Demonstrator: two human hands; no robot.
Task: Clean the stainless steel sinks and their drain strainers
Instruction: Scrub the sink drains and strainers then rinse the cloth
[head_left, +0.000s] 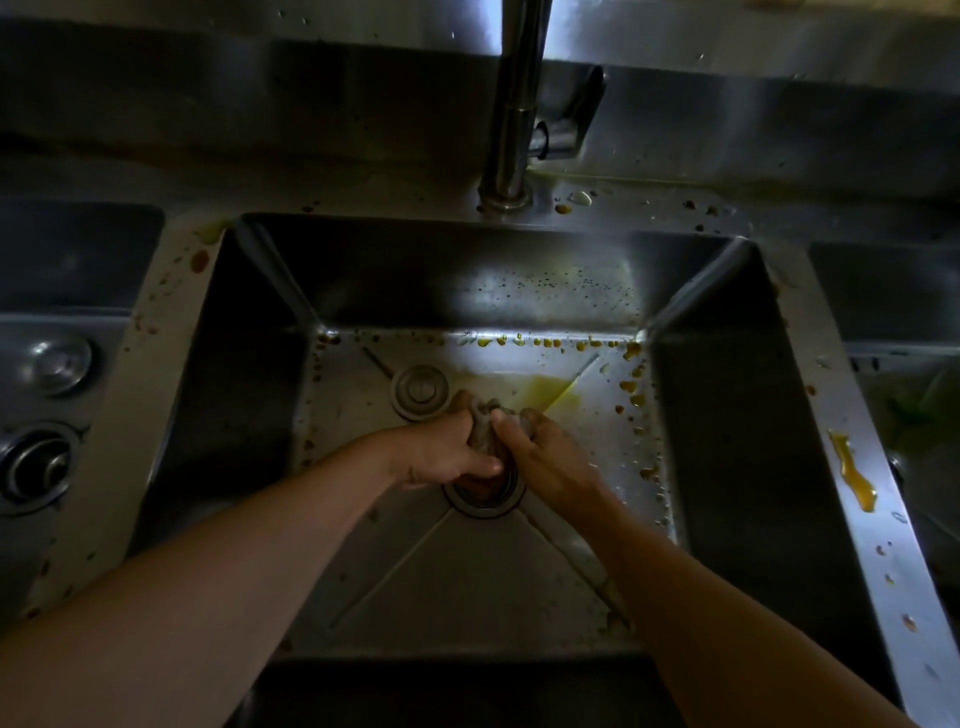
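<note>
In the left sink (62, 291), two drain fittings are sitting untouched. In the middle sink (483, 571), the left hand (441, 454) and the right hand (540, 452) are both closing tight around a wadded grey cloth (483, 421), seemingly wringing it right over the drain (483, 493); a round strainer (420, 391) is lying loose just beyond, toward the back wall. Yellow liquid (545, 392) is pooling near the back right corner, and another streak (854, 470) is smearing the surface's right rim. Wiping looks barely begun; next I'd expect the cloth opening out and sweeping those spills toward the drain.

Left hand (447, 449) and right hand (545, 449) apparently clenched together.
</note>
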